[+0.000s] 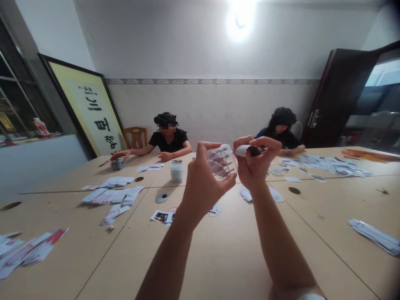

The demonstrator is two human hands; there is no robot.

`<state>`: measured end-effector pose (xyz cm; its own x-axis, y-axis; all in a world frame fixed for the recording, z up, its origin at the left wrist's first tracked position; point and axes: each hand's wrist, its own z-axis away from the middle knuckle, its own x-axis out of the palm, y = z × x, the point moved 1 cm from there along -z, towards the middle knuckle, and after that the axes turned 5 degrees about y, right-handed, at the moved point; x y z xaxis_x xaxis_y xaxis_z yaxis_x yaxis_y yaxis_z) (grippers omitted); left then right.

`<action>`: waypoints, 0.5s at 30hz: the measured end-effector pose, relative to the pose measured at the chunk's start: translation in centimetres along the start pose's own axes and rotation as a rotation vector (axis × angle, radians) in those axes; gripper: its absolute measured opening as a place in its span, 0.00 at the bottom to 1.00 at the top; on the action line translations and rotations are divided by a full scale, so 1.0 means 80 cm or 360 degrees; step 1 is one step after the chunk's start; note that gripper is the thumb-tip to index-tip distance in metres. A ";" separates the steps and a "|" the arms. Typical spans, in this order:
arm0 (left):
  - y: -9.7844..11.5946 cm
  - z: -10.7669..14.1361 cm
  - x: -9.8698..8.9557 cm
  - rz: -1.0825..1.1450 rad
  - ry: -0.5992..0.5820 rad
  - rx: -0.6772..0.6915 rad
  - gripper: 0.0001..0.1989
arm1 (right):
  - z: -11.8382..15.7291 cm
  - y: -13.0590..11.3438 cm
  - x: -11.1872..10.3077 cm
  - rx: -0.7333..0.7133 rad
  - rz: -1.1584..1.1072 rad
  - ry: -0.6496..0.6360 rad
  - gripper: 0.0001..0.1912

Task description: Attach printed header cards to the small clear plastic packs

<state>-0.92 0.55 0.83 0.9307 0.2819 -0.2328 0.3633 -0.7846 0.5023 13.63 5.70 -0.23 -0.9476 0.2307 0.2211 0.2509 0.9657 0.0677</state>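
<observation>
My left hand (201, 177) grips a small clear plastic case (221, 162) between thumb and fingers, tilted up in front of me. Several thin dark shapes show through the case. My right hand (254, 168) is wrapped round a small white-and-black tube (245, 150) with reddish marks on its dark part. The tube's white end points left, close to the right edge of the case; whether they touch I cannot tell. Below my hands, small printed cards (161, 216) lie on the table (231, 254), partly hidden by my left forearm.
Across the table sit two people, one at left (168, 139) and one at right (279, 129). A stack of clear cases (176, 171) stands beyond my left hand. Paper piles lie at left (112, 196), at right (375, 236) and at far right (331, 166).
</observation>
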 end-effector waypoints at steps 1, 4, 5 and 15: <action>0.000 0.000 0.000 0.0004 -0.0004 -0.0015 0.30 | 0.000 0.000 0.000 0.0005 -0.0008 0.0000 0.10; 0.002 -0.001 -0.002 0.0035 -0.0014 -0.0066 0.29 | 0.001 0.001 0.000 0.0010 -0.0043 0.0000 0.10; 0.003 -0.001 -0.002 0.0046 -0.0019 -0.0080 0.30 | 0.001 0.001 0.000 0.0009 -0.0059 0.0004 0.10; 0.000 -0.002 -0.002 0.0154 0.0016 -0.0137 0.30 | 0.000 -0.003 -0.001 0.0034 -0.0019 -0.0039 0.10</action>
<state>-1.09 0.60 1.00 0.9618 0.2131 -0.1717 0.2736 -0.7584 0.5916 13.63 5.42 -0.23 -0.9551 0.2219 0.1962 0.2356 0.9706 0.0491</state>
